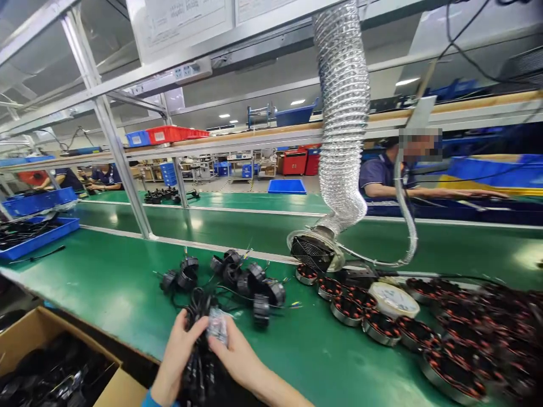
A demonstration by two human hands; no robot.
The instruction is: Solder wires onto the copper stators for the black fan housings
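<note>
No words or numbers could be read clearly in this view. Two white paper sheets (180, 28) were fixed on the overhead metal rack (106, 93), and they carried printed lines, but the letters were too small and blurred for reading. The small plastic bag (218, 326) near the bottom of the view seemed to have some printing, also not readable. The round white disc (393, 300) on the green bench (106, 294) showed only small dark marks, which I could not read.

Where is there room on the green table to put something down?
Bare green table lies between the cardboard box and the black wired rings; another strip lies between the right hand and the round metal parts. The right side is crowded.
</note>
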